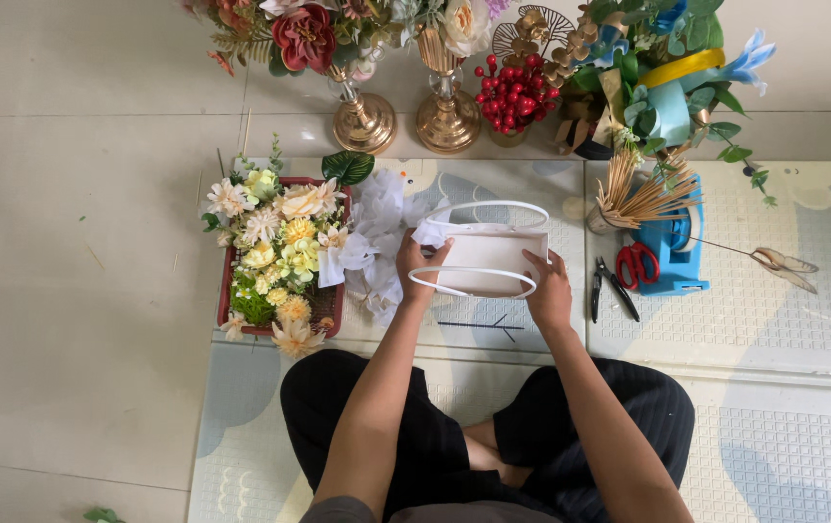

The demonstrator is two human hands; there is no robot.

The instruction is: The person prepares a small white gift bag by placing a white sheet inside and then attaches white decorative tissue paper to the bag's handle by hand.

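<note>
Gripping the white handled box at each end, the left hand and right hand likely find it light, thin-walled and crushable, best held by its side walls.

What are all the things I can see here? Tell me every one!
white bag: one, cream-white with two loop handles, on the mat in front of the person
tray of flowers: one, dark red tray, yellow and cream blooms, left of the bag
white ribbon pile: one, white, between tray and bag
gold vases: two, gold, on the floor at the top, holding flowers
red berries: one bunch, red, right of the vases
wooden sticks: one bundle, tan, right of the bag
tape dispenser: one, blue, with red-handled scissors on it
pliers: one pair, black, left of the dispenser
left hand: holds the bag's left side
right hand: holds the bag's right side
</note>
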